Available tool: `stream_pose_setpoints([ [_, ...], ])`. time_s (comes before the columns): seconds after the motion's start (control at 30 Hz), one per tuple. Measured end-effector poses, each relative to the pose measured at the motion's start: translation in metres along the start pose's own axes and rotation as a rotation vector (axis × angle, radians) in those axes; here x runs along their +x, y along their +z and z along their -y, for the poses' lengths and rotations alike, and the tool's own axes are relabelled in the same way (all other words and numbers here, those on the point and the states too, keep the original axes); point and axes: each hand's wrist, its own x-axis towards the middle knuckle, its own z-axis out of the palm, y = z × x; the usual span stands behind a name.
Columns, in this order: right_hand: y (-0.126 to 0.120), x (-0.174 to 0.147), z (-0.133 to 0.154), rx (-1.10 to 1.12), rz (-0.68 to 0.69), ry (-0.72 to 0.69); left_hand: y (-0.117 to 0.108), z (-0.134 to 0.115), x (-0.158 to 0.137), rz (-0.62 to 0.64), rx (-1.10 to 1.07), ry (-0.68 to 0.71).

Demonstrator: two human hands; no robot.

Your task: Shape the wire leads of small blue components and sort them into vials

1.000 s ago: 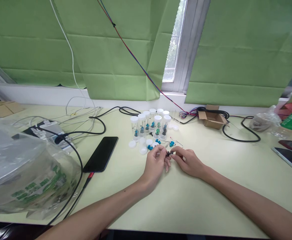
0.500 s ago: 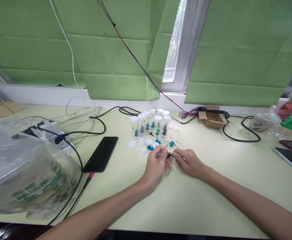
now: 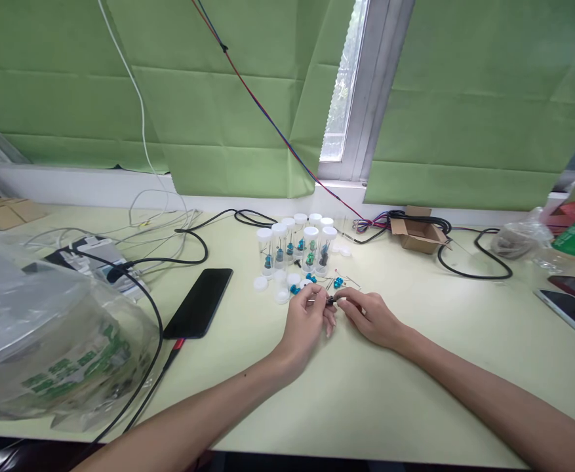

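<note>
A small black part on a thin metal pin [image 3: 331, 301] is held just above the table, in front of the tubes. My left hand [image 3: 305, 321] pinches it between thumb and forefinger, its other fingers curled loosely below. From the right, my right hand [image 3: 372, 318] has thumb and fingertips closed at the part's right end; the exact contact is too small to see. Just beyond the hands lie small blue parts [image 3: 338, 282] and several thin pins. Behind them stand several clear tubes with white caps [image 3: 310, 231], holding blue, green and dark parts on pins. Loose white caps [image 3: 260, 283] lie nearby.
To the left are a black phone [image 3: 199, 303] on a cable, a power strip [image 3: 101, 252] and a large plastic bag [image 3: 71, 354]. An open cardboard box [image 3: 419, 236] stands at the back right among black cables. More phones [image 3: 570, 313] lie at the right edge.
Both hands have shifted very slightly to the left with the black part. The right fingertips have moved a little at its end. Everything else stays put.
</note>
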Motion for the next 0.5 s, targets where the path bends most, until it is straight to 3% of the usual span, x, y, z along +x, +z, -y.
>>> stream_pose_setpoints([
  [0.5, 0.0029, -0.0024, -0.0023, 0.046, -0.007, -0.024, -0.0002, -0.0026, -0.0011, 0.010, -0.022, 0.010],
])
